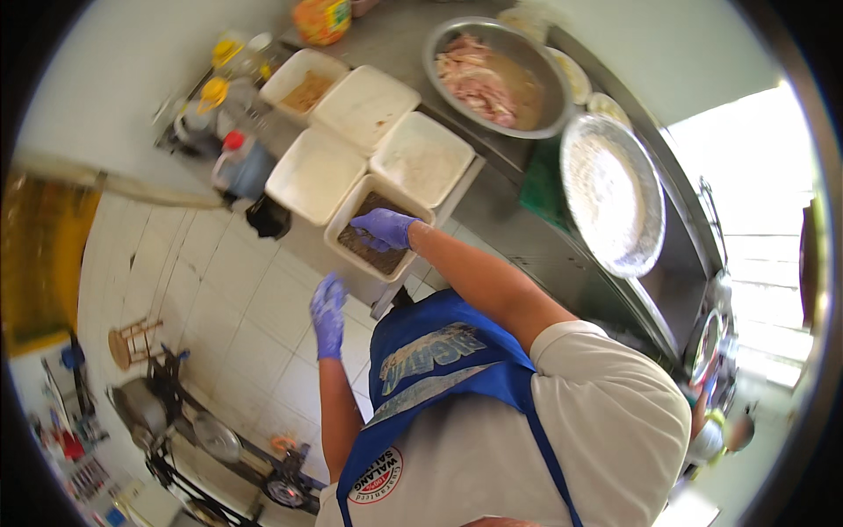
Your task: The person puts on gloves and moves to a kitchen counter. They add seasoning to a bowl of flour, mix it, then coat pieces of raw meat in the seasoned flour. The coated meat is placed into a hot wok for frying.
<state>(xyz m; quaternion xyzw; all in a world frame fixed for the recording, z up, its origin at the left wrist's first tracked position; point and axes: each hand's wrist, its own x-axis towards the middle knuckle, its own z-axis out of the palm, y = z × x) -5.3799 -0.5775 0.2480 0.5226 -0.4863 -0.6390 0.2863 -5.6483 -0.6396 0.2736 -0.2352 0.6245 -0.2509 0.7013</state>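
My right hand (pixel 388 229), in a purple glove, reaches into a white rectangular plastic tub (pixel 334 242) of dark, coarse powder (pixel 363 249). Its fingers curl down at the powder, and whether they grip any is hidden. My left hand (pixel 328 309), gloved alike with whitish residue on it, hovers in the air beside the table (pixel 304 247) and holds nothing. Around the dark tub are a tub of pale powder (pixel 425 161), a tub with an off-white surface (pixel 319 172), another pale tub (pixel 369 105) bearing brown specks and a tub with brown contents (pixel 308 91).
A steel basin of raw meat in liquid (pixel 499 82) and a basin of white flour-like powder (pixel 612 197) stand on the steel counter to the right. Jugs, one red-capped (pixel 244 165), line the left side. A wooden stool (pixel 135 344) stands on the tiled floor. Another person (pixel 714 435) is far right.
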